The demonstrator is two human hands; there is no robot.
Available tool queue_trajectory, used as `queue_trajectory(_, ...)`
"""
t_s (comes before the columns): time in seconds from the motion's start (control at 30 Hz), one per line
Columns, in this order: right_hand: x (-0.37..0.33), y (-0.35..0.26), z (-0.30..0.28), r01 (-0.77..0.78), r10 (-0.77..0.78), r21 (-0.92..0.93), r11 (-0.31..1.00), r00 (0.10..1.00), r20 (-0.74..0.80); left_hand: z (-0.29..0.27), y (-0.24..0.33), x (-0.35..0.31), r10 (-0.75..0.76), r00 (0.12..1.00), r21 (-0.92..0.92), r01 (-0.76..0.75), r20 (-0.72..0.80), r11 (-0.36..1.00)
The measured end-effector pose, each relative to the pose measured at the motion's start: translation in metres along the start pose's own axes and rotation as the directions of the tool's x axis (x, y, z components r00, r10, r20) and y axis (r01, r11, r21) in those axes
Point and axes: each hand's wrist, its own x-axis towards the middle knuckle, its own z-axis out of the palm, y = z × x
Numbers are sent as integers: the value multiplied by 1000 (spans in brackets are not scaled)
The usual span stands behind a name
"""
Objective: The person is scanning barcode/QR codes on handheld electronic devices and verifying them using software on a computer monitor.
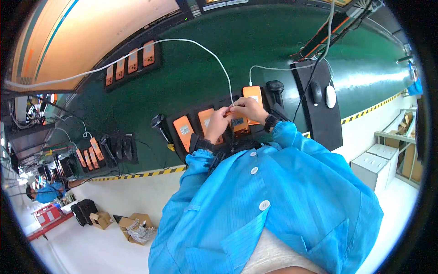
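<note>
My left hand [218, 124] and my right hand [250, 110] meet over the workbench, fingertips closed together round the end of a white cable [221, 63]. Just below them is an orange handheld device [240, 122], partly covered by my hands; whether the plug sits in it is hidden. To its right, another orange device [253, 93] has a grey cable [273, 68] in its top end. A third orange device [206, 117] lies partly under my left hand, and a fourth [184, 131] lies further left. Black bands circle both my wrists.
Black handheld scanners [275, 89] [159, 124] flank the row. A black mat [326, 124] at right carries a black mouse [316, 92] and a white mouse [331, 96]. More orange devices [148, 53] lie beyond, below a large screen [100, 32]. Striped tape [150, 174] marks the bench edge.
</note>
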Motion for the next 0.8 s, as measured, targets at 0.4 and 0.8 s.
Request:
queue_trajectory(0.4, -11, 60, -23, -186, -88, -388, 903, 803, -589, -17, -32, 59, 26, 993, -120, -40, -116, 992)
queue_trajectory(0.8, -28, 16, -15, -249, 214, -38, 968, 893, -395, 60, -8, 44, 85, 995, -104, -90, -53, 990)
